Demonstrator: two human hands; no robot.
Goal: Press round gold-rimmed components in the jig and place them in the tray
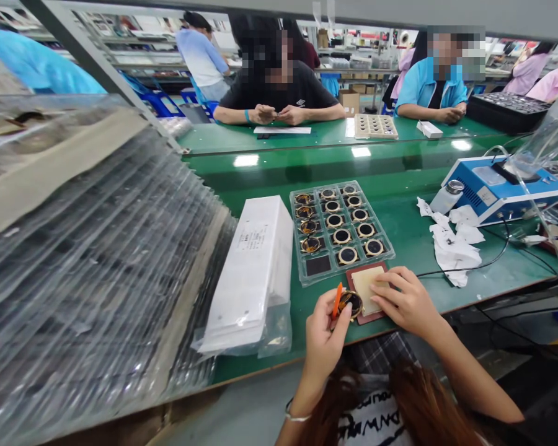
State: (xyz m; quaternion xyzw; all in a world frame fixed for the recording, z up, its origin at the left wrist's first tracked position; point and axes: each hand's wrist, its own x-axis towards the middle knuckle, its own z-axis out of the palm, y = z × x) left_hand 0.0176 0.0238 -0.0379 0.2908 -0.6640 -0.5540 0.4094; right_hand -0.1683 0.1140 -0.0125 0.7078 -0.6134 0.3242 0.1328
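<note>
My left hand [323, 328] is closed around a round gold-rimmed watch case [353, 297], its dark inside with amber film facing up. An orange pointed stick [337, 301] is also held in that hand, standing up beside the case. My right hand [411, 303] rests with its fingers apart on a cream pad [365, 286], which lies on a reddish-brown board [365, 320] at the table's front edge. Just beyond is a clear plastic tray [387, 251] with several watch cases in its compartments; the front left compartment shows only a dark square.
A long white box [248, 260] in plastic lies left of the tray, beside a tall stack of clear trays [97, 266]. To the right are crumpled white tissues [453, 248], a dispenser bottle [447, 197], a blue machine [502, 192] and a black cable [477, 267]. Co-workers sit opposite.
</note>
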